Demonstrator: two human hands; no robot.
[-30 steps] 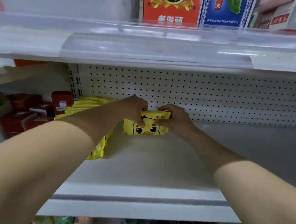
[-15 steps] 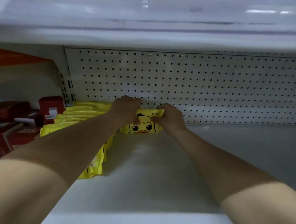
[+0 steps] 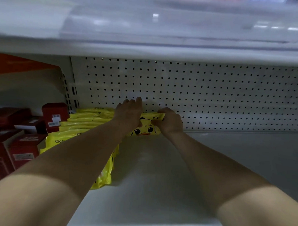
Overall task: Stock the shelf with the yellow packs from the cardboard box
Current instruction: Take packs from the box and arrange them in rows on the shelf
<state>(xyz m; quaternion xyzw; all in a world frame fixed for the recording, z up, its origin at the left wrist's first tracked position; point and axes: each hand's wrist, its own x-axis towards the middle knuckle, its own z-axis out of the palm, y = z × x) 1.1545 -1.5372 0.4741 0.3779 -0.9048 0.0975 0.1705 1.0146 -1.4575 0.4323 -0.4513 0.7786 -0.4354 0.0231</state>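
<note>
A yellow pack (image 3: 144,131) with a duck face stands upright at the back of the white shelf (image 3: 152,177), close to the pegboard. My right hand (image 3: 170,123) pinches its right end near the top edge. My left hand (image 3: 128,114) lies over its left end with the fingers stretched up toward the pegboard and the thumb on the pack's front. A row of several more yellow packs (image 3: 80,125) stands just to the left, partly hidden by my left forearm. The cardboard box is out of view.
Red boxes (image 3: 54,116) fill the shelf bay to the left of the yellow row. The pegboard back wall (image 3: 204,98) runs across the rear. The upper shelf's edge (image 3: 155,50) hangs low overhead. Bare shelf surface extends to the right of the pack.
Both hands have pushed the duck pack back toward the pegboard. My left fingers have uncurled and lifted off the pack's top. The view has moved in under the upper shelf.
</note>
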